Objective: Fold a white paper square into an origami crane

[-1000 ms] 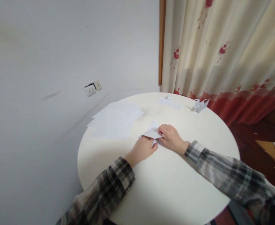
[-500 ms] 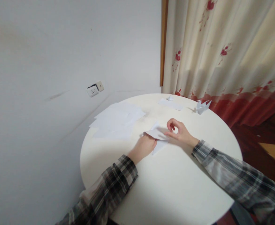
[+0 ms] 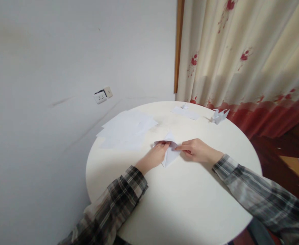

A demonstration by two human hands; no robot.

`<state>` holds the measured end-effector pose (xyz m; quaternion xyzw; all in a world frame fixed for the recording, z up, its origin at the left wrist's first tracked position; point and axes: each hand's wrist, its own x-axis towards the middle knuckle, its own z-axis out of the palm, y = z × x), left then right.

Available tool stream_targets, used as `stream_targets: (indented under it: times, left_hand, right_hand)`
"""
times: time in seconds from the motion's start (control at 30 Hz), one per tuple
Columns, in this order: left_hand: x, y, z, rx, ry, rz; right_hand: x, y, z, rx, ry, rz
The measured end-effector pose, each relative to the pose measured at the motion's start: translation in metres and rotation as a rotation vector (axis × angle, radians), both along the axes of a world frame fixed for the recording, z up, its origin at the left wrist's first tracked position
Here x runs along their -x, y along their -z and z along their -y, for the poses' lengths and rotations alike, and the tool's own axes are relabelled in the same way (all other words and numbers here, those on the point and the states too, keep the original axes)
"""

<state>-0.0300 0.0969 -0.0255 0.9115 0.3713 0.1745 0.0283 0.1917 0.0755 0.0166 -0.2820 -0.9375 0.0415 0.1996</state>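
Observation:
A folded sheet of white paper [image 3: 172, 157], shaped like a diamond with creased flaps, lies near the middle of the round white table [image 3: 190, 194]. My left hand [image 3: 156, 157] is closed on its left side, with the fingertips tucked under a raised flap. From the right, my right hand [image 3: 199, 150] pinches the paper's right edge between thumb and index finger, the other fingers curled in. The raised flap hides part of the left fingertips.
Several loose white sheets [image 3: 126, 127] are spread at the table's left rear. A folded paper crane [image 3: 218, 117] stands at the right rear. Near the back edge, a small folded paper piece [image 3: 184, 106] sits by a flat sheet [image 3: 187, 113]. The wall [image 3: 50, 68] borders the left side.
My right hand has come down and closed from a loose, curled pose onto the paper's right edge. The flap that stood over my left fingers has folded back, showing more of the paper.

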Motion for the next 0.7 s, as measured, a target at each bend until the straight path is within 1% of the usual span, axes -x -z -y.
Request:
stream_targets:
  times: [0.1,0.27,0.43,0.57,0.63,0.7]
  left_hand:
    - [-0.001,0.005,0.001,-0.025,0.016,0.001]
    - [-0.006,0.012,0.002,-0.074,0.032,0.009]
    - [-0.010,0.007,0.002,-0.072,0.038,-0.005]
    - [-0.005,0.001,0.007,-0.010,0.056,0.042]
    - [-0.002,0.000,0.010,0.027,0.068,0.036]
    - [-0.001,0.000,0.014,0.048,0.063,0.025]
  right_hand:
    - [-0.002,0.003,-0.004,-0.014,0.006,-0.006]
    - [-0.002,0.006,-0.009,0.010,0.010,-0.011]
    - [-0.002,0.007,-0.008,0.017,0.019,0.039]
    - [-0.002,0.008,-0.006,-0.054,0.080,0.080]
    - [-0.001,0.008,-0.006,-0.111,0.117,0.111]
    - [0.000,0.009,-0.007,-0.175,0.126,0.147]
